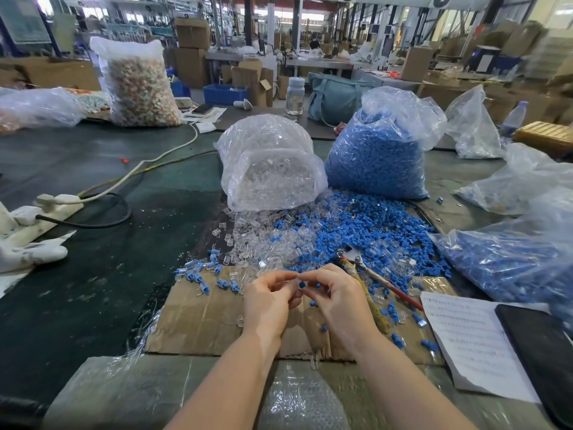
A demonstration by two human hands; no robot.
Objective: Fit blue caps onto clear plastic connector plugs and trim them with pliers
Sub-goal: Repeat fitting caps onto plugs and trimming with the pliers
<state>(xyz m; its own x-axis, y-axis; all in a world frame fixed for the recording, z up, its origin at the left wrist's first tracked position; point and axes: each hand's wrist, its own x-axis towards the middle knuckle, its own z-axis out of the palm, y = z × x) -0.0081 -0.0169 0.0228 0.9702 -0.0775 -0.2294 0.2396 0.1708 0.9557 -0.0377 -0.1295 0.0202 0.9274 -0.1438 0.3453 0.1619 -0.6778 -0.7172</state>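
My left hand (268, 301) and my right hand (338, 301) meet fingertip to fingertip over a cardboard sheet (198, 321). The left fingers pinch a small clear plug that is hard to make out. The right fingers curl round blue caps (302, 284). Pliers (366, 270) with a red and a wrapped handle lie just right of my right hand. Behind the hands spreads a heap of loose clear plugs (257, 240) and loose blue caps (372, 234). Several capped plugs (198, 274) lie to the left on the cardboard.
An open bag of clear plugs (269, 166) and a bag of blue caps (378, 156) stand behind the heap. More bags sit at the right (508, 262). A paper sheet (471, 342) and a dark tablet (539, 352) lie right; a power strip (46, 209) lies left.
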